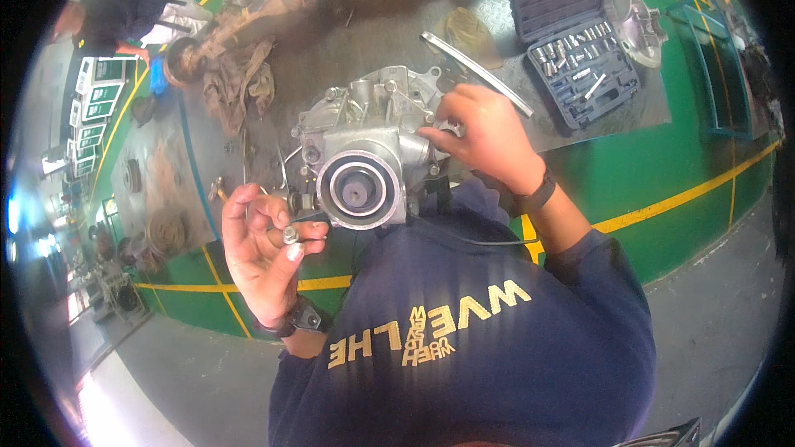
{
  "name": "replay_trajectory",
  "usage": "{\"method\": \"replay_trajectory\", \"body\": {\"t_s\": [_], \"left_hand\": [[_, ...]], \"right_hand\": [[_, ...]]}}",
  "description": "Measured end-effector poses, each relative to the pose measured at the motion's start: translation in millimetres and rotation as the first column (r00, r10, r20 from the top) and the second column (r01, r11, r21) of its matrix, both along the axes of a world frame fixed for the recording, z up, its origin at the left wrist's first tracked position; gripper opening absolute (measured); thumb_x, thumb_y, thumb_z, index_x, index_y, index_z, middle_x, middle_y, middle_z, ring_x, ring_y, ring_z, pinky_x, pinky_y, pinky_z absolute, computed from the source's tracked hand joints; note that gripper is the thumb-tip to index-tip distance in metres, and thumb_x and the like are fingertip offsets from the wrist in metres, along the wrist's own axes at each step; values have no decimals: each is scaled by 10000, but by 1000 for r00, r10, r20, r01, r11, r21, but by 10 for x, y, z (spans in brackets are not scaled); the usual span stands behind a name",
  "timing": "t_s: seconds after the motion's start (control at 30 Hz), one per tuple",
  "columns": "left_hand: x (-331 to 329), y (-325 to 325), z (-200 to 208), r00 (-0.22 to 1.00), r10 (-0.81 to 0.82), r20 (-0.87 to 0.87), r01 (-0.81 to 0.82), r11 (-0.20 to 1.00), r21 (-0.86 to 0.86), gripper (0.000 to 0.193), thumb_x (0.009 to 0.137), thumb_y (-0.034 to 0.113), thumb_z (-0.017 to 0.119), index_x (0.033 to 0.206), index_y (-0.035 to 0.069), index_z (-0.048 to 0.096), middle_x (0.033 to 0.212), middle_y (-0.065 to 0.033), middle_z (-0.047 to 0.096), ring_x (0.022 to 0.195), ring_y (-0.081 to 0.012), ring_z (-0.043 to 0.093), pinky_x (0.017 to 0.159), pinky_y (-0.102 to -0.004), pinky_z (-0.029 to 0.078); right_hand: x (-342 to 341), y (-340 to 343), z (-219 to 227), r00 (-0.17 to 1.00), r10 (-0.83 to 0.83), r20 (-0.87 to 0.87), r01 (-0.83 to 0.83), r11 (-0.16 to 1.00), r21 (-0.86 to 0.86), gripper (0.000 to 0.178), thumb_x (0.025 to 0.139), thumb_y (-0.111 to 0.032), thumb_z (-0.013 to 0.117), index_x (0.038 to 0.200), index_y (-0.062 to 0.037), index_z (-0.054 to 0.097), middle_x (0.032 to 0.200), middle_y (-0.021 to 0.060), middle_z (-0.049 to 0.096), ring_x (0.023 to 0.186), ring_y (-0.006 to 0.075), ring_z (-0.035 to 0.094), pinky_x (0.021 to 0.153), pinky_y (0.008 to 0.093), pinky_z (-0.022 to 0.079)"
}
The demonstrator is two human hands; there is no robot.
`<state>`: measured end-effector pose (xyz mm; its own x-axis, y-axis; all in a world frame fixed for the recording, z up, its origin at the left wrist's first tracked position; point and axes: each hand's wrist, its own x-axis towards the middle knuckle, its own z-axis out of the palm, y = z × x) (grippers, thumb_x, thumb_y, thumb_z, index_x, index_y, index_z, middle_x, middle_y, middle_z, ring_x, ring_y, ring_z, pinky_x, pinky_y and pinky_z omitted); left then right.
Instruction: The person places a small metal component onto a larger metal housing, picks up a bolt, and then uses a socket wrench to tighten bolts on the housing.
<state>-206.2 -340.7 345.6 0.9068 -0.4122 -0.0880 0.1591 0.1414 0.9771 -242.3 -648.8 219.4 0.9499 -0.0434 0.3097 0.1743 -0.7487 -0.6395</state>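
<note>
A silver metal gear housing (pixel 373 139) stands on the bench in front of me, its round bore facing me with a dark ring and a shaft end inside. To the left of the bore, my left hand (pixel 269 240) is closed, palm up, with a bolt (pixel 290 233) between thumb and fingers. My right hand (pixel 489 134) lies against the housing's right side. Its thumb and forefinger are bent together there, and whatever they grip is hidden. Several bolt heads show around the housing's flange.
An opened black socket case (pixel 571 120) lies at the right, beside a long silver bar (pixel 478 73) and a brownish cloth item (pixel 469 36). A rusty axle assembly (pixel 257 25) and a dirty rag (pixel 240 83) occupy the far left. Another person (pixel 124 12) stands beyond.
</note>
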Motion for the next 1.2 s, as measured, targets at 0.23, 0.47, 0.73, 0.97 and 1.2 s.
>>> {"method": "replay_trajectory", "body": {"t_s": [0.23,0.47,0.73,0.97,1.2], "left_hand": [[4,114,-33,1000,9,8,-9,999,-38,704,866,-82,664,1490,8,352,1073,-128,560,892,-318,751,746,-339,659],[27,974,-56,1000,25,6,-25,1000,-5,671,909,-10,685,1500,25,369,1182,-148,593,910,-230,711,732,-271,623],[255,2422,-655,979,205,-8,-204,977,65,460,964,-16,641,1391,2,472,1184,-194,665,1059,-320,711,906,-403,607],[645,3442,-2622,846,469,-255,-436,883,177,379,930,3,691,1280,-7,546,1118,-175,664,980,-293,706,894,-400,607],[479,3530,-4898,679,324,-659,-196,945,263,204,922,121,698,1099,33,645,864,-93,671,678,-213,659,551,-328,540]], "right_hand": [[29,43,-87,991,-6,135,7,1000,-6,235,857,-253,766,826,-61,634,803,135,606,719,351,622,636,454,513],[-33,468,73,975,-206,81,201,977,67,167,869,-188,755,941,-68,663,853,136,659,771,377,670,660,451,529],[-92,228,-500,929,-356,102,359,933,-13,345,861,32,518,1174,29,662,1068,230,709,1021,390,665,903,464,523],[-537,-78,-553,901,-435,-4,393,819,-419,409,857,-175,774,1215,-3,675,1110,160,745,1044,288,710,898,389,527],[-1286,635,-533,802,-580,-142,541,806,-240,292,945,-228,723,868,43,646,749,201,656,644,337,581,641,417,488]]}}
